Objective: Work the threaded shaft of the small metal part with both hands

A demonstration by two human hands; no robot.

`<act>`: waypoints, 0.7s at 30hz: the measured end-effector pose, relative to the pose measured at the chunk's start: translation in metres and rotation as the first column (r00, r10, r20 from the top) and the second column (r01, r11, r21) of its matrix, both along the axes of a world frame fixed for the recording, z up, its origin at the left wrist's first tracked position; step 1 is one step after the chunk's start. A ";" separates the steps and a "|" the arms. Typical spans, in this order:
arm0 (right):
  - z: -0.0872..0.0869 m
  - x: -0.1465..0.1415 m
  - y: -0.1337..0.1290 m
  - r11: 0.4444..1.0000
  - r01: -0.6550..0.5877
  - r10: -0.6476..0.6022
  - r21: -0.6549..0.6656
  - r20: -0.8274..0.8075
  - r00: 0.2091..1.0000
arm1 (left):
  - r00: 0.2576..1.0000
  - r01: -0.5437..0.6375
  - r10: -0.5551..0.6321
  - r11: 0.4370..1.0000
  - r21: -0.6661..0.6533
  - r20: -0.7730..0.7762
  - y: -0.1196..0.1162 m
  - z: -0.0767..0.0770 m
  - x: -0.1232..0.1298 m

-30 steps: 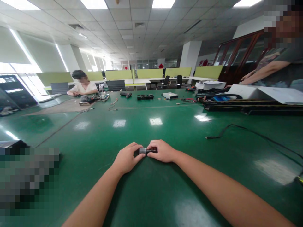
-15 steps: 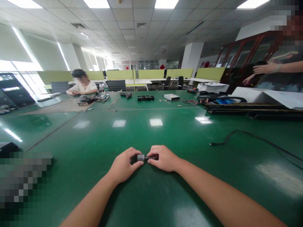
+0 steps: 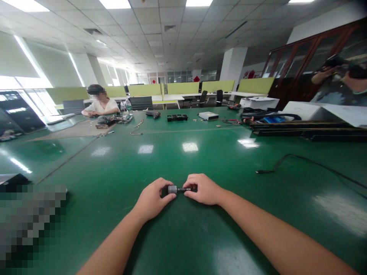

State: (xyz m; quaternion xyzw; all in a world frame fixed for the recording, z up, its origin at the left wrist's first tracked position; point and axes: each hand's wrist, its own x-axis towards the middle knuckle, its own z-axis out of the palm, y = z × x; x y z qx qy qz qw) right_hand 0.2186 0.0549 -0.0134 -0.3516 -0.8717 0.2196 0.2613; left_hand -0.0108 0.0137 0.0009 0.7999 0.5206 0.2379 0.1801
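Bridging left hand [image 3: 151,199] and right hand [image 3: 205,190]: shafted cylinder [image 3: 172,189].

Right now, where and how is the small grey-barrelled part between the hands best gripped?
Probably by its thicker grey barrel, pinched across its width from the left, where the left hand is: it lies crosswise, and its thin dark shaft points toward the right hand, offering less to hold.

You face yellow-green partition panels [image 3: 144,89]; reddish-brown glass-door cabinet [image 3: 301,57] right, pale window blinds [image 3: 53,63] left, white rectangular ceiling lights [image 3: 198,3] above.
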 end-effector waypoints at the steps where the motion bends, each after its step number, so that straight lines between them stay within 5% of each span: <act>1: 0.000 0.000 0.000 1.000 0.000 0.000 -0.001 -0.002 1.000 | 1.000 -0.001 0.001 1.000 -0.002 0.001 0.000 0.000 0.000; 21: -0.001 0.017 0.012 0.994 0.007 -0.010 -0.106 -0.019 1.000 | 1.000 0.013 -0.012 1.000 -0.020 0.022 0.000 0.002 0.001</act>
